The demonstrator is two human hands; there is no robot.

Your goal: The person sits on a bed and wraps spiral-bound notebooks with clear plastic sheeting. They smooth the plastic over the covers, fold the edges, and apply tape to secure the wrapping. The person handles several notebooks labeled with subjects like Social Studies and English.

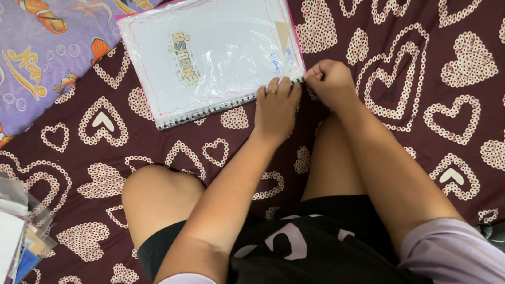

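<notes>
The notebook [212, 47] lies flat on the bed [456, 79], its long side running left to right, just beyond both hands. The left hand [275, 109] presses flat on its spiral edge. The right hand [330, 82] pinches its near corner. Open bed lies right of that hand.

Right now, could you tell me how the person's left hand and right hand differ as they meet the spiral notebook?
The left hand lies flat, fingers stretched onto the spiral notebook edge; the right hand is curled into a loose fist at its corner. The left hand wears a ring; the right hand shows none. Both touch the notebook's wire-bound edge, above the heart-patterned bedsheet.
</notes>
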